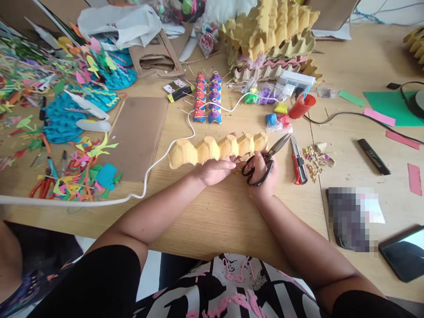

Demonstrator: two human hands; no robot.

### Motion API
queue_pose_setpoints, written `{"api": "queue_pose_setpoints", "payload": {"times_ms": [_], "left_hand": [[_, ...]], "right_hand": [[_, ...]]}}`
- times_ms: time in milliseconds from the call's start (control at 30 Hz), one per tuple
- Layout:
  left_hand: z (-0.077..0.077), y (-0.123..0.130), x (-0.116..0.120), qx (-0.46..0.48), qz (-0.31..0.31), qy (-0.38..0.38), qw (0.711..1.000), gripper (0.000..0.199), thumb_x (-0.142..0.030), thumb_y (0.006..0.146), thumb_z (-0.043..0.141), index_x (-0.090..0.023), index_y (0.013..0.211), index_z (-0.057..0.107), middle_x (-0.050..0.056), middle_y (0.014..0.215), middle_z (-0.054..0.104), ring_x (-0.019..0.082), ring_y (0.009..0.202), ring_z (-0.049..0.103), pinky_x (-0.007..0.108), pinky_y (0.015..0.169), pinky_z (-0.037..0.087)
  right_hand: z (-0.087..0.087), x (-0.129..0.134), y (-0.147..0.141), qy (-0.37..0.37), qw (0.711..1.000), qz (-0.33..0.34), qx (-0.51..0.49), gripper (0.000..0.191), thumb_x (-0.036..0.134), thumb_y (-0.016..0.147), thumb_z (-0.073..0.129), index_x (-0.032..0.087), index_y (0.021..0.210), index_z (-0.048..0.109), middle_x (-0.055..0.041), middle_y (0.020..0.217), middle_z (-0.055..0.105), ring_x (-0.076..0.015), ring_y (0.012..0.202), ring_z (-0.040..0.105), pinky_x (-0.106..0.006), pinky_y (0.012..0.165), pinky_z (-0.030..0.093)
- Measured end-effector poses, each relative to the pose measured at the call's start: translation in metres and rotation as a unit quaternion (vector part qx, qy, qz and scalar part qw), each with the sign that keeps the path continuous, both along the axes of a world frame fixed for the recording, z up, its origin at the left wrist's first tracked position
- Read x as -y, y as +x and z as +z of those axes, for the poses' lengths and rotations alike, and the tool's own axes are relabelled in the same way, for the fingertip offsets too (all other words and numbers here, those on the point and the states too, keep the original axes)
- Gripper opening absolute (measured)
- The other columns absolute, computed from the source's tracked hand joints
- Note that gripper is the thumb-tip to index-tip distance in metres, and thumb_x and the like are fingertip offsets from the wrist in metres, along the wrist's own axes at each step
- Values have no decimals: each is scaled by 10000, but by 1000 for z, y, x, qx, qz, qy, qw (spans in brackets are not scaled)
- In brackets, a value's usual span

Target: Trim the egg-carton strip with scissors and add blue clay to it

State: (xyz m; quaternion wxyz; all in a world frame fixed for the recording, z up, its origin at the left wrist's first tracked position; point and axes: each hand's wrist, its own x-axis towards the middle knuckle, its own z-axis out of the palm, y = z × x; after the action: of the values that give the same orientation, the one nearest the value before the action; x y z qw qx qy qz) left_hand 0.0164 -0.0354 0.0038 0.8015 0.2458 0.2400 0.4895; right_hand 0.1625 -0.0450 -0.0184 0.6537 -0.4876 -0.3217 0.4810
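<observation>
Across a pale wooden table [205, 221], seen from above by the person seated at it, craft materials spread on all sides. Near the middle, a yellow egg-carton strip [209, 148] of five bumps lies crosswise, supported by the left hand [215, 173]. That hand is partly closed, its thumb along the near side; most of its fingers are hidden beneath or behind the strip. The right hand [265, 181] is curled around black-handled scissors [280, 145], fingers through the loops, blades pointing away to the right, just beside the strip's right end.

Beyond the strip stand two rows of painted carton bumps, one red and blue [199, 96], one purple and blue [215, 96], bristling with pins. A white cable [158, 162] winds past them. To the left are a flat sheet of cardboard [137, 132], blue carton pieces [61, 117] and a heap of bright paper scraps [82, 183]. To the right lie a red utility knife [298, 163], small shavings [316, 163] and a green sheet [391, 106]; behind, a red cup [301, 107] and tall stacked egg trays [274, 31]. Part of another person [39, 251] shows at lower left, above a whitish floor [150, 276].
</observation>
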Motion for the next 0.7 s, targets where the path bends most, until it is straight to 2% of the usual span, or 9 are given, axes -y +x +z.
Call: {"api": "queue_pose_setpoints", "payload": {"times_ms": [100, 200, 333, 500, 700], "left_hand": [[2, 5, 3, 3, 10, 6, 1000, 1111, -62, 668, 954, -461, 1610, 521, 28, 1600, 666, 289, 1474, 650, 409, 1169, 558], [-3, 8, 2, 23, 33, -7, 999, 1112, -159, 691, 1009, -447, 1635, 496, 18, 1508, 729, 259, 1333, 740, 364, 1100, 579], [-13, 8, -3, 42, 55, -23, 997, 898, -272, 844, 942, -441, 1617, 519, -2, 1393, 783, 158, 1040, 808, 310, 1036, 607], [-11, 1, -14, 64, 61, -12, 996, 566, -256, 996, 780, -379, 1527, 628, -7, 1239, 817, 160, 1094, 800, 308, 1030, 637], [-5, -13, -25, 30, 77, -41, 996, 554, -250, 1078, 635, -419, 1600, 558, 4, 1407, 781, 143, 1047, 815, 324, 1031, 651]], "right_hand": [[2, 0, 0, 6, 1000, 1, 17, 473, 625, 854, 844, 275, 861, 526, 88, 576, 527, -122, 494, 502, -263, 488, 437], [2, 4, 0, 37, 998, 16, 50, 378, 544, 920, 810, 268, 880, 556, 82, 598, 553, -110, 509, 502, -262, 521, 441], [-4, 7, 2, 67, 992, 39, 97, 326, 518, 931, 814, 264, 941, 609, 77, 657, 560, -109, 557, 499, -278, 565, 443], [-4, 5, 8, 54, 986, 102, 124, 400, 631, 937, 792, 266, 1020, 651, 77, 639, 546, -114, 534, 483, -285, 536, 424], [4, 0, 22, 43, 984, 72, 160, 433, 659, 941, 765, 244, 1027, 677, 73, 622, 520, -116, 534, 458, -275, 528, 378]]}}
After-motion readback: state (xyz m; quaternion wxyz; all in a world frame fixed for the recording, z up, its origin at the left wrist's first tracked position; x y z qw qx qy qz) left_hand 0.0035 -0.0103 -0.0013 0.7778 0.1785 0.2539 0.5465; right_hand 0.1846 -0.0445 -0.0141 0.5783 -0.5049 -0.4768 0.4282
